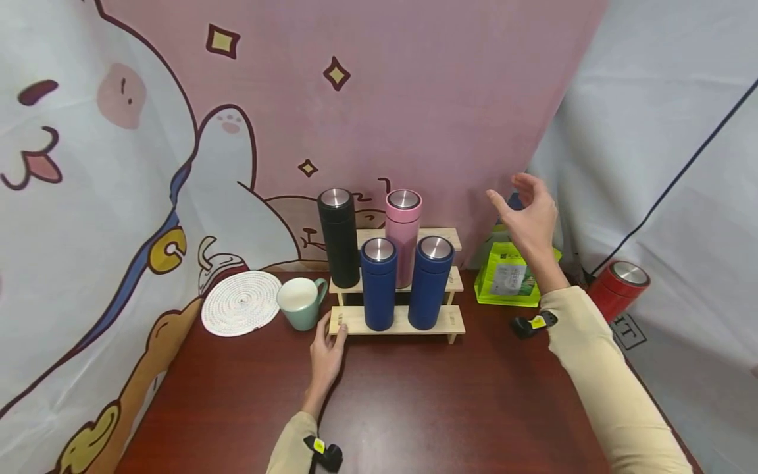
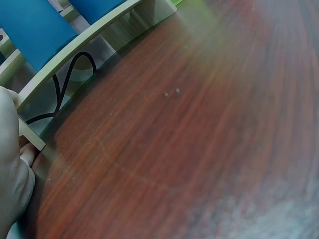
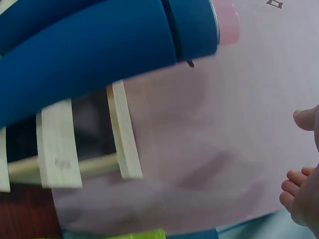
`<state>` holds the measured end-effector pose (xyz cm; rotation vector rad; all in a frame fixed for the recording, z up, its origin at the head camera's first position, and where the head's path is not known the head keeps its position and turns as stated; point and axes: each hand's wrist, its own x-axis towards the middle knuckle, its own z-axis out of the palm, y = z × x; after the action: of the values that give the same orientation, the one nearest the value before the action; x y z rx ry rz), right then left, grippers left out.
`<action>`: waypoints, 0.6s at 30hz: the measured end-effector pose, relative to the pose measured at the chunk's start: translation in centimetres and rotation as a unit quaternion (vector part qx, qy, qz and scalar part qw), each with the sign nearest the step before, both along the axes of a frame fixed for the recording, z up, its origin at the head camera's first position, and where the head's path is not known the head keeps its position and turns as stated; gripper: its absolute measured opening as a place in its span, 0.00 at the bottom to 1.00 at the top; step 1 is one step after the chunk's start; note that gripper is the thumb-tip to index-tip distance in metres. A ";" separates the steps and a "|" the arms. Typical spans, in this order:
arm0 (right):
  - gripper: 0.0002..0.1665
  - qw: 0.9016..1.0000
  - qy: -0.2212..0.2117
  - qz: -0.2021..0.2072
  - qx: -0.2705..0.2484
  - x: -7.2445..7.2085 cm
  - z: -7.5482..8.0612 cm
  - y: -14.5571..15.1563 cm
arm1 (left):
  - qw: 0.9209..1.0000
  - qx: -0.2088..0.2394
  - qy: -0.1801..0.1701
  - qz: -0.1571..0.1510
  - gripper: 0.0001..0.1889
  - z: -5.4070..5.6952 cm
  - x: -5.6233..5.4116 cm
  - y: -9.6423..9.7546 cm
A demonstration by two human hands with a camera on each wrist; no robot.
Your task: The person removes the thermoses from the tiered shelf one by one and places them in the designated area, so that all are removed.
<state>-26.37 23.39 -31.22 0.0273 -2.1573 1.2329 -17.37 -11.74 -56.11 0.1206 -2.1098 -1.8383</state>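
My left hand (image 1: 328, 350) grips the left end of the lowest step of a wooden tiered rack (image 1: 403, 315), thumb on top. In the left wrist view that hand (image 2: 12, 159) is at the board's end. Two blue thermos bottles (image 1: 379, 283) (image 1: 431, 282) stand upright on the lowest step. Behind them, a black thermos (image 1: 339, 240) and a pink thermos (image 1: 403, 220) stand on the middle step. My right hand (image 1: 533, 214) is raised in the air to the right of the rack, thumb and fingers apart and holding nothing.
A mint-green mug (image 1: 300, 304) and a white woven round mat (image 1: 237, 306) are left of the rack. On the right are a bright green bag (image 1: 506, 280) and a red thermos (image 1: 612, 289). Patterned cloth (image 1: 426, 112) hangs behind the dark red table (image 1: 414, 408).
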 end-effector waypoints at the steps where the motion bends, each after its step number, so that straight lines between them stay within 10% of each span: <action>1: 0.39 1.000 0.003 0.001 -0.005 -0.2 -0.1 -0.4 | 1.000 0.001 0.000 0.000 0.27 0.0 0.0 0.0; 18: 0.38 0.995 0.004 0.055 -0.086 -1.0 -0.1 -6.5 | 1.000 -0.003 -0.003 -0.002 0.27 -0.2 -0.1 0.0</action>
<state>-27.37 16.92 -31.36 0.0784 -2.0589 1.4754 -17.44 -11.71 -56.28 0.1197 -2.1200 -1.8363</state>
